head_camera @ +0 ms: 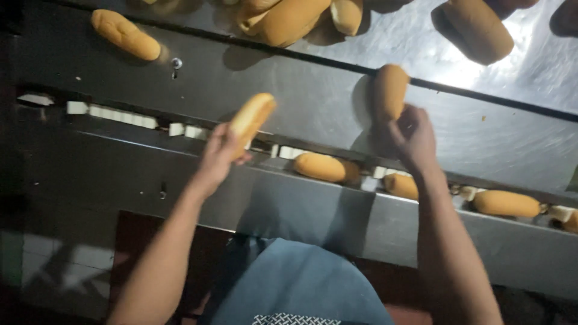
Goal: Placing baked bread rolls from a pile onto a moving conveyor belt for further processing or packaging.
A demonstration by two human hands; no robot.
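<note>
The top edge cuts off the rolls; the right edge clips a channel roll; the left hand's roll is blurred.

**A bakery production line**

The place looks like an industrial bakery rather than a home kitchen. A wide brushed stainless-steel work table fills the view, scattered with golden oblong bread rolls. Along its near edge runs a narrow conveyor channel of white plastic links, carrying more baked rolls in single file towards the right. Lighting is dim, with glare on the far metal.
</note>
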